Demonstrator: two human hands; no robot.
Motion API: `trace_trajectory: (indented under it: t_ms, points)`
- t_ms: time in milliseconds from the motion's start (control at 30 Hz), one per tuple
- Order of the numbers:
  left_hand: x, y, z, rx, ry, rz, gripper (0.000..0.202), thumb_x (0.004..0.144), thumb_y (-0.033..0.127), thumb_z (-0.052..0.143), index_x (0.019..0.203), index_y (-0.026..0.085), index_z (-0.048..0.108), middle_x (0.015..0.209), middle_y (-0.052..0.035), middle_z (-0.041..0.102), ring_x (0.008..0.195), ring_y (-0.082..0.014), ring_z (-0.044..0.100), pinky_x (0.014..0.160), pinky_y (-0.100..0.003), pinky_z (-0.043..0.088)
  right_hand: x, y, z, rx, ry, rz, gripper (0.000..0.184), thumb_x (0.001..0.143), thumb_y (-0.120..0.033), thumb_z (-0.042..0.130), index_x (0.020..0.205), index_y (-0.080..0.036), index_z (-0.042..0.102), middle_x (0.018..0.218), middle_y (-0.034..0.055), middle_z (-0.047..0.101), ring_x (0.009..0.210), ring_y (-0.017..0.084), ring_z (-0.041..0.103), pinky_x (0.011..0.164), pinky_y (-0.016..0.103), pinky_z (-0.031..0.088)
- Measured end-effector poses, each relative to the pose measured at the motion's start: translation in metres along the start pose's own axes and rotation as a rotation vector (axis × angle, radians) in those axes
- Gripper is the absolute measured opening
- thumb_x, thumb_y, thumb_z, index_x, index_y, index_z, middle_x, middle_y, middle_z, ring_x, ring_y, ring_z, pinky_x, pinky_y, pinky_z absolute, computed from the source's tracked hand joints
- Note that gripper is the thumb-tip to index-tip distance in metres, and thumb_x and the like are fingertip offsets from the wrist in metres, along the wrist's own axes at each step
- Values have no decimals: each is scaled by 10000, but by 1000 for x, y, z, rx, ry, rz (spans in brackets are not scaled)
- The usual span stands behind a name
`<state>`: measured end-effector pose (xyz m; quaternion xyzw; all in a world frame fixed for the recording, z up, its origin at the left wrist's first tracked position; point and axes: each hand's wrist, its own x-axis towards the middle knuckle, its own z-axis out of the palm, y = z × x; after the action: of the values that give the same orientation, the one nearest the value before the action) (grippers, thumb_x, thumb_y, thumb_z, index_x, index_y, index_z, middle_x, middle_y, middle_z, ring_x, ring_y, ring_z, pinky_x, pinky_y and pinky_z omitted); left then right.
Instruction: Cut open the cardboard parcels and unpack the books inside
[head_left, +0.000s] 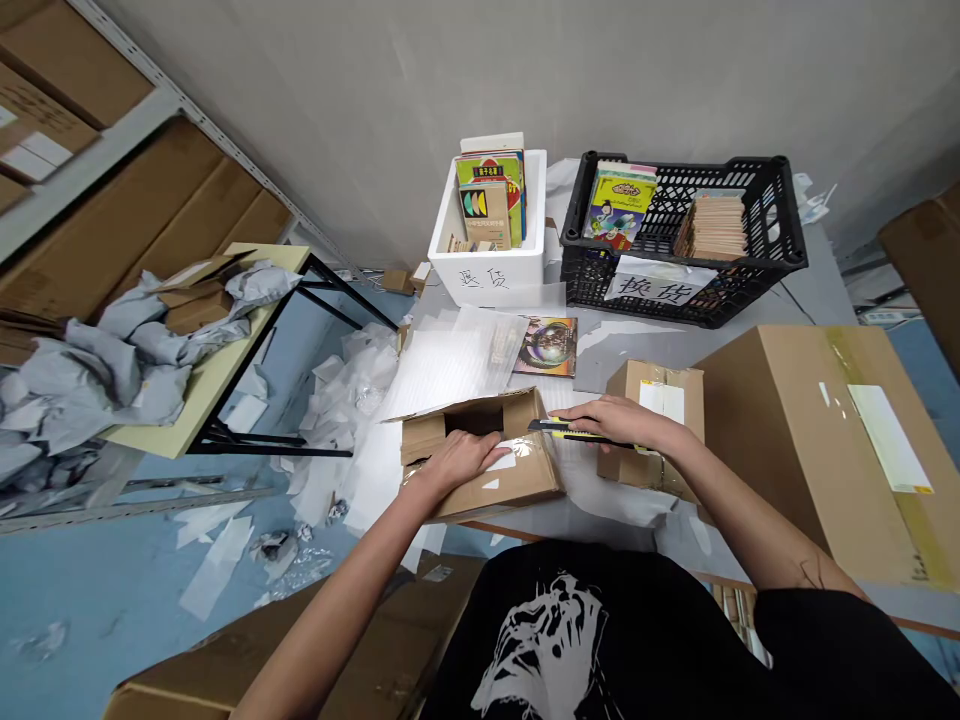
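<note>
A small cardboard box [517, 478] lies on the table in front of me with one flap raised and its inside dark. My left hand [463, 456] rests on top of this box, fingers curled at the edge of the opening. My right hand [619, 421] is closed on a yellow and black utility knife [561, 429], whose tip points left at the box's right end. Under my right wrist sits a second small cardboard box [660, 395] with a white label.
A large cardboard box [825, 440] stands at the right. At the back are a white foam box [491, 262] of books and a black plastic crate [679, 235] with books. A book [547, 345] and foam sheets [457, 360] lie behind the box. A side table [202, 375] with grey wrapping stands left.
</note>
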<state>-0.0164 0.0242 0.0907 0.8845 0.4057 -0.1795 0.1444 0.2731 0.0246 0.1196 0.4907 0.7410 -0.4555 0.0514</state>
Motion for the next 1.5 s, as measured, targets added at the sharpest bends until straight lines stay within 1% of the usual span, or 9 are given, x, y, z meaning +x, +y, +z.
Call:
trace_trajectory:
  t_ms: [233,433,533,633,733,800,900,1167,1500]
  points:
    - [0,-2,29,54,47,36,517,967,497,228,874,168,615,646,-87,675,609,-223,648,580,-273,390,10,4,2,116,-226,-13,426,934,-360,381,1336,-327,520,689,5,676,518,122,577,569,227,376]
    - [9,2,51,58,188,110,487,978,437,265,792,151,613,590,-70,629,573,-179,594,547,-255,374,19,1,17,-128,-131,40,407,940,-374,365,1309,-372,539,664,4,684,661,172,611,614,240,349]
    - [11,12,42,125,262,175,439,976,398,312,793,141,616,696,-86,644,744,-195,613,626,-282,420,22,2,22,-181,-105,47,411,946,-363,353,1317,-368,529,610,0,663,618,170,601,584,239,320]
    - [8,20,29,207,324,288,397,943,443,401,868,136,641,936,-118,659,1020,-233,579,865,-372,429,24,3,26,-195,-97,21,398,947,-342,357,1295,-367,547,632,-2,668,579,155,588,566,237,300]
    - [8,20,20,236,373,349,378,887,499,493,928,172,677,1242,-122,576,1310,-316,374,1101,-552,190,24,2,31,-191,-75,24,394,947,-341,364,1293,-363,549,646,4,666,599,158,590,565,234,294]
    - [13,16,17,206,362,344,414,819,575,552,902,199,703,1343,-105,512,1374,-377,252,1100,-660,8,23,1,33,-186,-47,32,396,949,-337,359,1296,-358,547,635,8,656,601,160,585,570,236,296]
    - [27,6,20,123,306,326,499,704,679,605,875,226,727,1372,-113,487,1373,-416,223,1043,-723,-103,21,2,33,-183,-3,34,397,943,-304,362,1284,-359,558,612,5,633,588,154,566,572,237,293]
    - [58,-11,33,-119,197,292,413,674,652,657,725,250,735,1369,-76,489,1362,-393,255,1021,-716,-124,26,10,25,-20,-24,24,385,936,-352,363,1232,-322,607,523,-26,527,514,128,471,560,231,285]
    - [65,-17,44,-305,211,222,305,784,523,633,660,252,699,1331,0,543,1381,-314,264,1073,-626,-76,26,22,25,21,-47,35,391,933,-335,360,1227,-284,612,557,-17,554,504,120,450,548,231,278]
